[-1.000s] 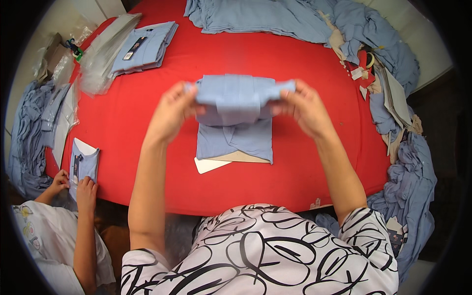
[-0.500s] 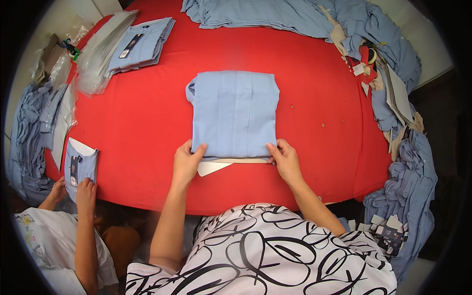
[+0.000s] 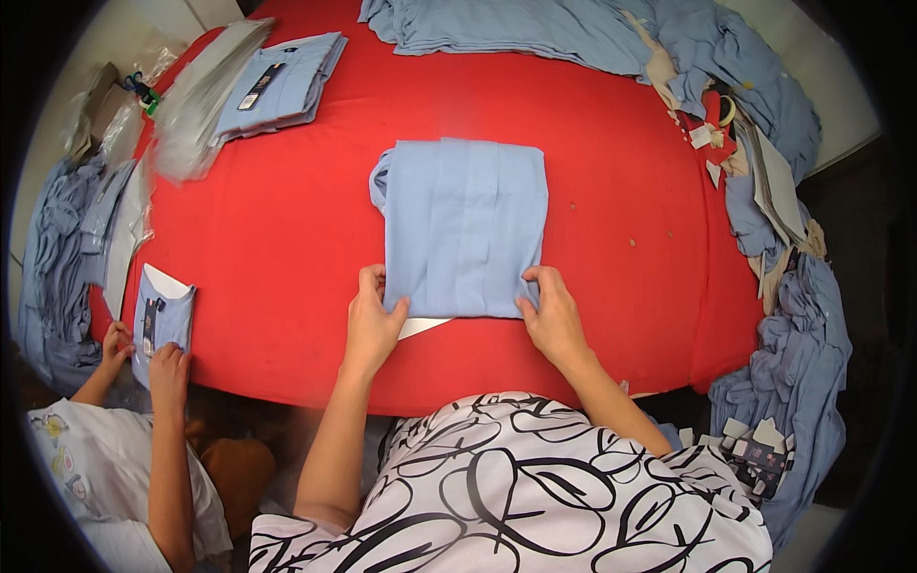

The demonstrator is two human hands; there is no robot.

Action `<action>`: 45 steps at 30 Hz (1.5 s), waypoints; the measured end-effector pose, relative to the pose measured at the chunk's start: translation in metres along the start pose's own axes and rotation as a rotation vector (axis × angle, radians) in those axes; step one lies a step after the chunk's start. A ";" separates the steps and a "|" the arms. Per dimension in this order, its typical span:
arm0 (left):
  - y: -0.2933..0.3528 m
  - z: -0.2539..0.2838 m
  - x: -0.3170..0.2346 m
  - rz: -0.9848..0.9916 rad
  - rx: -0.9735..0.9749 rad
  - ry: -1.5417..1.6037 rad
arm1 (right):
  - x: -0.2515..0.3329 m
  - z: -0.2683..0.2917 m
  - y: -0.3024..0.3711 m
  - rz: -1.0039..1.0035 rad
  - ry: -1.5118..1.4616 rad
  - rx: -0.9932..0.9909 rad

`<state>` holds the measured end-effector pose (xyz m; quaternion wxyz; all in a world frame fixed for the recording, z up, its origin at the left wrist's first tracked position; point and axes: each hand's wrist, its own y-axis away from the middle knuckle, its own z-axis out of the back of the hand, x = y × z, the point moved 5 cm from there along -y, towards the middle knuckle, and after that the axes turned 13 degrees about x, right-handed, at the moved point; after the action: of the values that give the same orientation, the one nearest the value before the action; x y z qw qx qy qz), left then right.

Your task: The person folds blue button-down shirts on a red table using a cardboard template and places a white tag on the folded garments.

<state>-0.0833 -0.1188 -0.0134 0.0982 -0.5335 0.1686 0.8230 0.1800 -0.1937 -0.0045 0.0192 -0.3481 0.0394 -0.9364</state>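
Note:
A light blue folded shirt (image 3: 465, 229) lies flat in front of me, in a nearly square shape with a small fold of cloth looping out at its far left corner. My left hand (image 3: 375, 320) is closed on its near left corner, thumb on top and fingers at the side edge. At the near right corner my right hand (image 3: 554, 317) pinches the cloth between thumb and fingers. A white card (image 3: 420, 328) pokes out from under the near edge, close to my left thumb.
A red-covered table (image 3: 611, 325) bears everything. Folded shirts (image 3: 282, 86) and clear plastic bags (image 3: 205, 105) lie far left, near scissors (image 3: 143, 94). Blue garments (image 3: 506, 27) heap at the back; card sheets (image 3: 778, 186) lie right. A co-worker's hands (image 3: 167, 368) hold a packed shirt (image 3: 164, 320).
The shirt's near edge has come down over the pale strip that showed beneath it, and less of the white card shows. Both my hands stay at the near corners, their fingers shifted slightly.

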 end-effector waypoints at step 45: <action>-0.152 0.000 -0.032 0.081 -0.148 0.323 | 0.027 -0.013 -0.104 0.258 0.262 -0.039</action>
<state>-0.0187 0.0223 -0.0106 -0.0026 -0.6572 0.1426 0.7401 0.1499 -0.0910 0.0125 0.1273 -0.2153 0.1042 -0.9626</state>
